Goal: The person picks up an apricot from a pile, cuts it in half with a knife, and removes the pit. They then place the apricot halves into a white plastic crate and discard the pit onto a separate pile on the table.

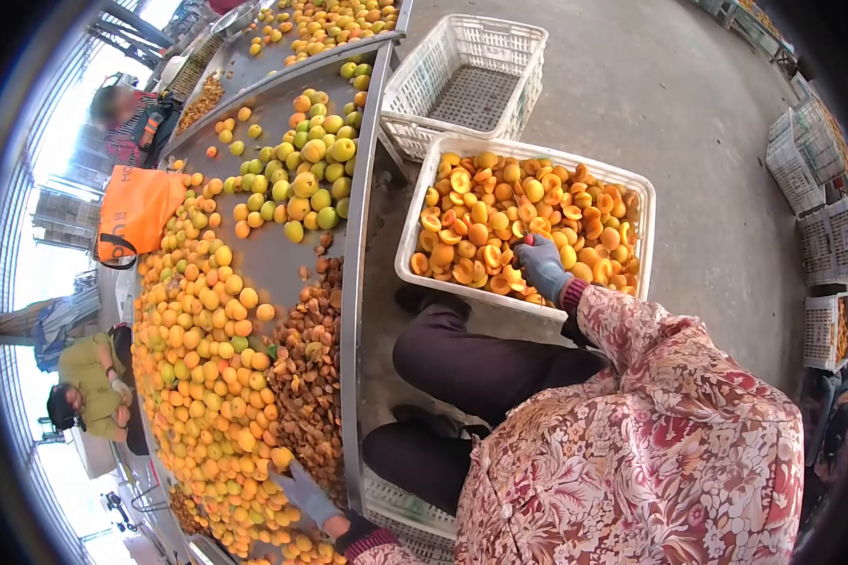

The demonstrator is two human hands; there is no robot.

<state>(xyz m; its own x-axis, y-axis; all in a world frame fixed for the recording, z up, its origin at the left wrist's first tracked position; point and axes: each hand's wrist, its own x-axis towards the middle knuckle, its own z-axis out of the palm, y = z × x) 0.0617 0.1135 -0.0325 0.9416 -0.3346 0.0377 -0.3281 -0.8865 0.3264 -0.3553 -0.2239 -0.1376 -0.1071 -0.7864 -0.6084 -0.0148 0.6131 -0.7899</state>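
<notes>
Your left hand [303, 492] reaches a whole apricot [281, 459] on the surface [275, 256], and your right hand [542, 266] is among the apricot halves [481, 234] in the crate [407, 268]. I can't tell either grip. Next, I'd say, bring that apricot in for splitting.

Orange apricots [485, 233], white crate [412, 256], blue-grey gloves [543, 267], red-cream floral sleeve [669, 424], orange bag [137, 212].

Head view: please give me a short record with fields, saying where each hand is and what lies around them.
right hand: gloved right hand in the white crate of halved apricots; grip unclear
left hand: gloved left hand among whole apricots on the metal table
pits: heap of pits along the table edge
beyond: second white crate
others: one person, another person, across the table
</notes>
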